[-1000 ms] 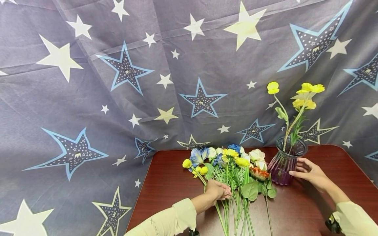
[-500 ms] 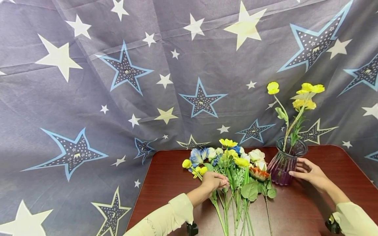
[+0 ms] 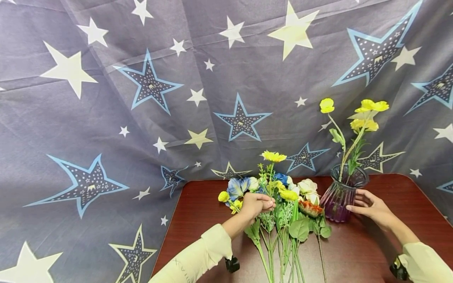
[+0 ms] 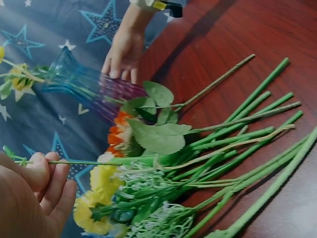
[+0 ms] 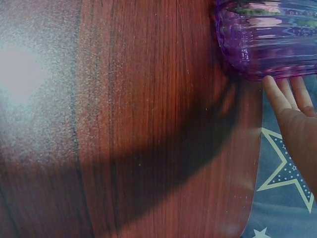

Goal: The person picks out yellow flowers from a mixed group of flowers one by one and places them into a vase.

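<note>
My left hand [image 3: 255, 206] pinches the thin green stem of a yellow flower [image 3: 273, 157] between thumb and fingers. Its bloom stands above the pile of artificial flowers [image 3: 300, 228], while the left wrist view shows the stem [image 4: 84, 162] passing out of the fingertips over the other blooms. On the right, a ribbed glass vase [image 3: 336, 202], clear above and purple below, stands upright with several yellow flowers [image 3: 366, 125] in it. The fairly straight fingers of my right hand [image 3: 376, 210] touch the vase's right side, also seen in the right wrist view against the purple glass [image 5: 277, 54].
Blue, white and orange flowers lie in the pile, their stems [image 3: 293, 257] pointing toward the near side of the reddish-brown table [image 3: 201, 204]. An orange bloom [image 3: 310, 208] lies close beside the vase. Behind the table hangs a grey cloth [image 3: 198, 78] with stars.
My left hand has risen from among the stems, lifting the yellow flower up out of the pile. The right hand and the vase have stayed in place.
</note>
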A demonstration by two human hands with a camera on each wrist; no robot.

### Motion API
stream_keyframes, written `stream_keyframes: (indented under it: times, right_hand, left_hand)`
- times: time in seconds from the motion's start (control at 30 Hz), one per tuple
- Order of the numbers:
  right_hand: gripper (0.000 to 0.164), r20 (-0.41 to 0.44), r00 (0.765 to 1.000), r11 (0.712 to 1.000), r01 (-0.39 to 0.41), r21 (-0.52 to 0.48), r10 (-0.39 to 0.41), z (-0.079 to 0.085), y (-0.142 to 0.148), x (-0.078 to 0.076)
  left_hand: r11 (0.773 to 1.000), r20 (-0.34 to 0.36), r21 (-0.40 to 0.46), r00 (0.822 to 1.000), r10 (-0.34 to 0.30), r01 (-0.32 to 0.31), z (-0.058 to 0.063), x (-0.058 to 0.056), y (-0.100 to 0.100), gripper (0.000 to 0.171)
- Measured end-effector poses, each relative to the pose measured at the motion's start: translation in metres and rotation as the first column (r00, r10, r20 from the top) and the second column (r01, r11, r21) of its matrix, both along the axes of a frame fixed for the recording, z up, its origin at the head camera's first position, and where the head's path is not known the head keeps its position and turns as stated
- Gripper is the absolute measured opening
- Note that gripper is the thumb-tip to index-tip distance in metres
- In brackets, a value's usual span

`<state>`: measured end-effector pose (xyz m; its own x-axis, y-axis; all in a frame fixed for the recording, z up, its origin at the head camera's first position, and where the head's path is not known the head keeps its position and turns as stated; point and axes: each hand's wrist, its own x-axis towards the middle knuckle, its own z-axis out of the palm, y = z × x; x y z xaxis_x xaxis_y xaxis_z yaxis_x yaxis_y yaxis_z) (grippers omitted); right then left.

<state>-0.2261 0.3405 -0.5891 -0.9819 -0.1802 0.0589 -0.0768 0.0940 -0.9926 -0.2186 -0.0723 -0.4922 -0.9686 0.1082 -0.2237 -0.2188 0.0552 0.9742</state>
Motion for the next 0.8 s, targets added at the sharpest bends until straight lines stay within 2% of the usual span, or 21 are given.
stream_keyframes:
  times: [0.27,0.5,0.7,0.8]
  right_hand:
    - [0.050,-0.012,1.000,1.000,0.001,0.030,-0.001,0.002,0.001,-0.001]
    - [0.050,-0.011,1.000,0.998,0.007,0.063,-0.006,0.002,0.001,-0.002]
    - [0.050,-0.012,1.000,0.998,0.014,0.062,-0.013,-0.001,0.002,-0.001]
    - [0.049,-0.015,1.000,0.998,0.017,0.067,-0.016,-0.002,0.002,-0.002]
  left_hand:
    - [0.996,-0.037,0.019,0.996,-0.085,0.085,0.013,-0.009,0.001,0.012]
    - [0.993,-0.046,0.014,0.992,-0.119,0.120,0.025,-0.015,0.004,0.015]
    - [0.987,-0.102,-0.020,0.982,-0.161,0.160,0.034,-0.021,0.007,0.017]
    - [0.985,-0.116,-0.011,0.978,-0.172,0.172,0.039,-0.024,0.009,0.017]
